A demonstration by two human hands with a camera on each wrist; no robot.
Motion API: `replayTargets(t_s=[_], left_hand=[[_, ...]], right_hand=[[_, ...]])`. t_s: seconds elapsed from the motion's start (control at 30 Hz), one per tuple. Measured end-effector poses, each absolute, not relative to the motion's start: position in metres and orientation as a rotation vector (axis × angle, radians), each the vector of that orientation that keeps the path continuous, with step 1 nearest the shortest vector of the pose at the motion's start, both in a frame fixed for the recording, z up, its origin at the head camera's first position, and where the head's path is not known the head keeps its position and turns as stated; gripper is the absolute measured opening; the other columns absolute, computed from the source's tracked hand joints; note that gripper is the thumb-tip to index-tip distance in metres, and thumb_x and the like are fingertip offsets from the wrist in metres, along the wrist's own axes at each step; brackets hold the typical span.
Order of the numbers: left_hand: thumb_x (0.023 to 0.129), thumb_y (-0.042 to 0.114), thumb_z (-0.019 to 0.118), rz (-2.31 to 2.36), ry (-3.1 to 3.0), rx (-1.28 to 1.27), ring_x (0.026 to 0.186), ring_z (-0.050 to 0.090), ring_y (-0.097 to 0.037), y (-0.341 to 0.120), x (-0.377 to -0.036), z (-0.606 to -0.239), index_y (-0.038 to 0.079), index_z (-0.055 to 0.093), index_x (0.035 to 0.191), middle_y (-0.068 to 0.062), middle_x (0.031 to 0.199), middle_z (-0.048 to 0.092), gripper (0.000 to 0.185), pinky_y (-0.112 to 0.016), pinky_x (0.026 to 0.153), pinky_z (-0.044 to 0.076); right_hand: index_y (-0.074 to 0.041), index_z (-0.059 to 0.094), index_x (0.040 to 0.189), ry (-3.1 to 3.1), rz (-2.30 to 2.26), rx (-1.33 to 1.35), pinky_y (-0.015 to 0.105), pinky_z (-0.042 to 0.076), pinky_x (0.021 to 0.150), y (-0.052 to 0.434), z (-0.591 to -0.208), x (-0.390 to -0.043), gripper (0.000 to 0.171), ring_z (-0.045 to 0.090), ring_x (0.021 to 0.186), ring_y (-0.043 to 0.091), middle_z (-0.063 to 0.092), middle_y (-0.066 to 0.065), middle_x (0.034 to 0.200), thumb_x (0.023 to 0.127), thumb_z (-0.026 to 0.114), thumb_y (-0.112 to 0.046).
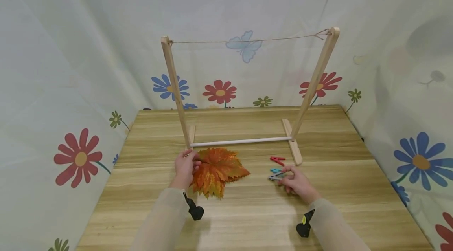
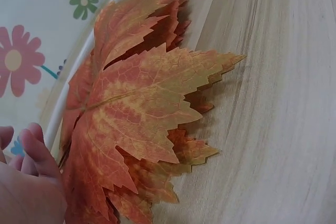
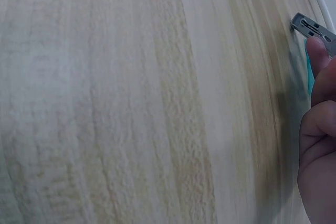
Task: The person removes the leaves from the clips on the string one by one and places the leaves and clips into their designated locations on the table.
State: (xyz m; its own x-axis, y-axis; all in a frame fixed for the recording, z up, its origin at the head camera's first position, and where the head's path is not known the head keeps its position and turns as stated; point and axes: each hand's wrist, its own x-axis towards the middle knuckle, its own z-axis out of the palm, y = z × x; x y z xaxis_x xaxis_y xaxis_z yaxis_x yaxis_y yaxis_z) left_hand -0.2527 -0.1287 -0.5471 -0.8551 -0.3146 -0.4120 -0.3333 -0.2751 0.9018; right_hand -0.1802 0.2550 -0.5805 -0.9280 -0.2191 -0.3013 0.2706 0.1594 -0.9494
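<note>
A pile of orange-red artificial maple leaves [image 1: 217, 170] lies on the wooden table [image 1: 247, 211], just in front of the white bottom rod [image 1: 240, 141] of a small wooden drying frame [image 1: 173, 82]. The left hand [image 1: 185, 166] rests on the pile's left edge near the stems; in the left wrist view its fingertips [image 2: 37, 148] lie against the leaves [image 2: 136, 114], but whether they pinch a leaf or merely touch it cannot be told. To the right of the leaves, near the frame's right foot [image 1: 294, 148], lie three small clothes pegs: a red peg [image 1: 277, 160] farthest back, a teal peg [image 1: 276, 171] in front of it, and a grey peg [image 1: 274, 177] nearest the person. The right hand [image 1: 297, 182] is at the grey peg, with its fingers curled and a fingertip [image 3: 317, 51] on the peg [image 3: 312, 27] in the right wrist view; a firm clamp is not clearly shown. A thin twine [image 1: 247, 41] runs between the tops of the frame's two slanted posts. Cloth printed with flowers and butterflies [image 1: 244, 46] surrounds the table on three sides.
</note>
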Motion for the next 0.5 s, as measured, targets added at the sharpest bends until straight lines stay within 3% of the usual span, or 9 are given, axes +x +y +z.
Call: replayTargets(t_s=[0.27, 0.5], left_hand=[[0.084, 0.018, 0.055, 2.337, 1.872, -0.742, 0.052, 0.058, -0.017, -0.122, -0.251, -0.533, 0.007, 0.047, 0.116, -0.018, 0.099, 0.059, 0.035, -0.025, 0.044, 0.045], [0.088, 0.023, 0.05, 2.327, 1.888, -0.608, 0.059, 0.058, -0.019, -0.118, -0.252, -0.51, 0.01, 0.045, 0.117, -0.021, 0.11, 0.053, 0.032, -0.026, 0.049, 0.045]], right_hand=[[0.002, 0.034, 0.114, 2.118, -1.792, -0.028, 0.02, 0.033, 0.038, 0.257, -0.584, -0.176, 0.038, 0.044, 0.047, 0.013, 0.061, 0.022, 0.081, 0.081, 0.054, -0.002], [-0.003, 0.041, 0.11, 2.216, -1.707, -0.001, 0.024, 0.038, 0.04, 0.259, -0.592, -0.175, 0.036, 0.043, 0.045, 0.014, 0.056, 0.013, 0.068, 0.079, 0.059, -0.005]])
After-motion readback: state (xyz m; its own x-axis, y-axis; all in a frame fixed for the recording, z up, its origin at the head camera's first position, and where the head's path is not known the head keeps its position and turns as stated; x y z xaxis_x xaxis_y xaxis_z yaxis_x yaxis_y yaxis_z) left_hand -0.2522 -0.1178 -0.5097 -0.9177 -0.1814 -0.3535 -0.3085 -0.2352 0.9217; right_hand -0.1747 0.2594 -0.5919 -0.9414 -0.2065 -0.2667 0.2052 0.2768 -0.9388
